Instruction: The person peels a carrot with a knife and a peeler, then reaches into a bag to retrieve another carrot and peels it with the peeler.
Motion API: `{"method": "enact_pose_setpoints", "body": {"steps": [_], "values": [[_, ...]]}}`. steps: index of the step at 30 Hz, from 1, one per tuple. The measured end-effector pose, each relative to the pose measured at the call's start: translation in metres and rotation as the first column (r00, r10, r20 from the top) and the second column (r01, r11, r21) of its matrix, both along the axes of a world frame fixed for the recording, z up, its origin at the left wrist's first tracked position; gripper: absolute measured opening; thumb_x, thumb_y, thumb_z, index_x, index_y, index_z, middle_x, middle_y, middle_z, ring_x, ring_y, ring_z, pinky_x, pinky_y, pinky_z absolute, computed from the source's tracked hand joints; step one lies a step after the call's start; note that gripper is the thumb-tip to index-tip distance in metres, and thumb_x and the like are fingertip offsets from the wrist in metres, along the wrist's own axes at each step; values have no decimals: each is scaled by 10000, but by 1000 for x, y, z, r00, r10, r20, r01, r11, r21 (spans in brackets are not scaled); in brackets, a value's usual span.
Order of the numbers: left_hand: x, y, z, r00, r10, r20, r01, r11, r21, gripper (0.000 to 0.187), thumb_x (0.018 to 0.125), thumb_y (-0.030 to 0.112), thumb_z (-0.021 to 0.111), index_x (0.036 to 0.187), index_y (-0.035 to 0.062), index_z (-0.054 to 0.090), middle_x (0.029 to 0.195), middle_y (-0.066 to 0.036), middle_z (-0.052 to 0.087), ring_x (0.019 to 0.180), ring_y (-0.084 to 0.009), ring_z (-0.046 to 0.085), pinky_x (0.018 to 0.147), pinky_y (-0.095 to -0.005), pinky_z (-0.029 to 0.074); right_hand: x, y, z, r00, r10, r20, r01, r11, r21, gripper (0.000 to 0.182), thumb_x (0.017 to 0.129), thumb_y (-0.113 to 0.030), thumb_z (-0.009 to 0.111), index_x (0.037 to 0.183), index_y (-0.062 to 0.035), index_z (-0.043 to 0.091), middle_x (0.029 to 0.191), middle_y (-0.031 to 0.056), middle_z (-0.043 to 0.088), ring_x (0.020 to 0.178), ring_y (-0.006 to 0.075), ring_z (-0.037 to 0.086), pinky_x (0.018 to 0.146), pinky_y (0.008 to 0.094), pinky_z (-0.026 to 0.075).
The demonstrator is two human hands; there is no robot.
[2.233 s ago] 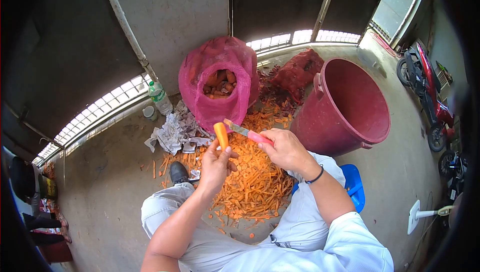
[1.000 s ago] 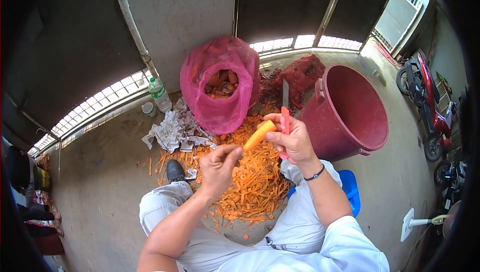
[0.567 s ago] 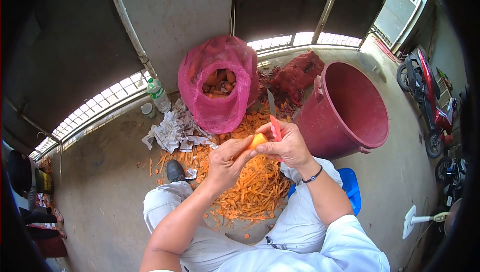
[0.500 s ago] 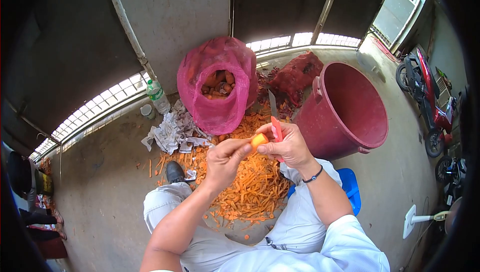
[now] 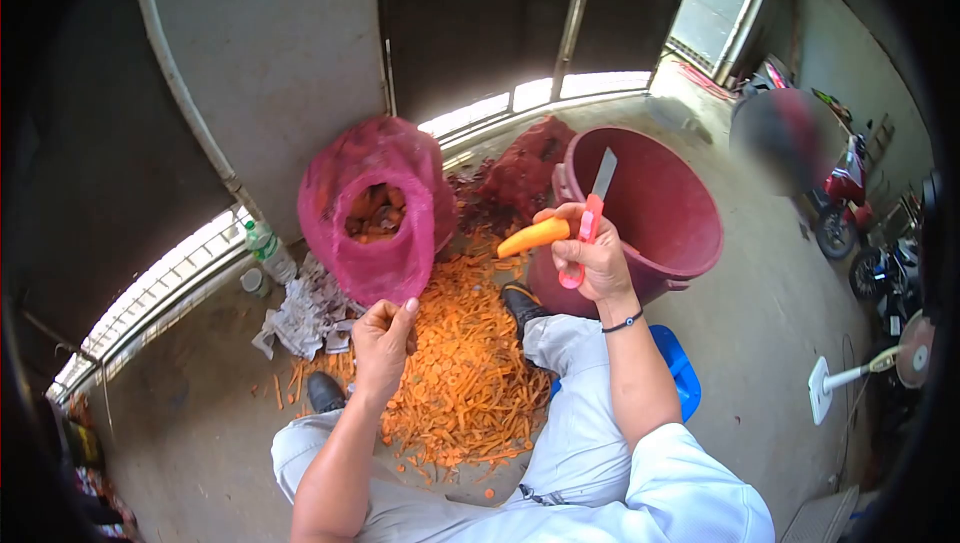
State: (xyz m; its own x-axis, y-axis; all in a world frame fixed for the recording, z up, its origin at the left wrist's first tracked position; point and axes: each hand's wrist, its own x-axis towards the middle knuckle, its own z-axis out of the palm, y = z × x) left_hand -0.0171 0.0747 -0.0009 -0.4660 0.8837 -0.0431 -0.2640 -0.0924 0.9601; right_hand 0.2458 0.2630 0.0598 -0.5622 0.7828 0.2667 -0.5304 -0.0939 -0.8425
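Note:
My right hand (image 5: 598, 258) is closed around a peeled carrot (image 5: 534, 237) and a knife (image 5: 592, 213) with a pinkish-red handle. The knife's blade points up, and the carrot sticks out to the left, in front of the bucket. My left hand (image 5: 384, 343) is closed, thumb pressed to the fingers, below the mouth of the pink mesh sack (image 5: 330, 233); anything inside it is hidden. Carrots show in the sack's opening. Orange carrot peelings and cut pieces (image 5: 460, 363) lie heaped on the floor between my legs.
A large dark red bucket (image 5: 690, 243) stands tilted at right, with a dark red mesh sack (image 5: 525, 168) behind it. Crumpled paper (image 5: 310, 313) and a plastic bottle (image 5: 268, 248) are at left. A blue stool (image 5: 680, 373), a fan (image 5: 915, 348) and a motorcycle (image 5: 840, 208) are at right.
My hands have separated. My right hand has moved up and right with the carrot and knife; my left hand has let go of the carrot and moved left. The view has shifted right.

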Motion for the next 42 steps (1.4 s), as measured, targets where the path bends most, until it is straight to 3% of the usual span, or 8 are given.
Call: {"method": "enact_pose_setpoints", "body": {"steps": [7,10,15,28,32,36,39,42], "values": [[6,-4,3,988,-129,-80,121,987,-104,199,969,191,772,1005,32,658,784,-4,665,621,-46,570,546,-207,466,38,26,-5,982,-187,-38,187,982,-3,418,783,121,721,1151,-74,689,1207,190,714,667,82,627,533,177,487],[25,-4,11,982,-188,20,189,981,-32,308,987,225,746,1201,20,666,895,-54,713,706,-107,660,592,-227,522,16,1,7,976,6,218,-27,995,96,408,728,131,708,1089,-58,689,1177,194,721,662,74,618,547,191,496],[37,-7,7,922,-289,256,279,957,74,365,1029,245,685,1303,8,645,919,-87,722,686,-164,684,563,-256,526,-49,-49,0,885,310,348,-357,931,79,329,748,142,731,1023,-28,674,1177,179,721,1071,188,684,974,331,534],[24,-13,3,897,-89,432,60,995,80,304,1094,343,552,1005,55,594,761,-88,676,505,-170,594,450,-288,463,-77,-86,-8,923,204,325,-206,978,-29,280,947,-91,771,1183,36,692,962,87,739,703,90,672,613,205,534],[14,-12,-12,927,1,375,-1,1000,1,343,1042,378,647,866,89,588,693,-58,634,499,-164,587,440,-289,456,-38,-62,1,888,-158,432,145,987,65,157,934,-142,796,962,-16,708,797,26,692,603,88,632,525,240,493],[9,-15,-16,975,1,224,-7,1000,26,271,974,240,754,833,51,622,688,-36,621,500,-118,552,439,-264,445,42,15,8,374,-868,326,712,494,499,227,934,-226,787,850,-36,697,702,63,677,568,133,631,519,324,477],[14,-19,-10,983,-30,183,15,996,83,162,978,149,732,1005,18,641,752,-50,651,515,-108,556,448,-254,454,128,78,-27,-156,-908,390,558,245,793,235,958,-257,751,886,-38,702,718,63,698,567,145,647,566,336,526],[13,-20,-6,989,-47,140,39,998,58,211,987,88,700,1160,2,616,820,-68,678,529,-104,565,458,-249,466,153,68,-36,-147,-914,379,527,252,812,182,952,-216,730,930,-35,730,773,77,725,609,161,674,637,375,542]]}}
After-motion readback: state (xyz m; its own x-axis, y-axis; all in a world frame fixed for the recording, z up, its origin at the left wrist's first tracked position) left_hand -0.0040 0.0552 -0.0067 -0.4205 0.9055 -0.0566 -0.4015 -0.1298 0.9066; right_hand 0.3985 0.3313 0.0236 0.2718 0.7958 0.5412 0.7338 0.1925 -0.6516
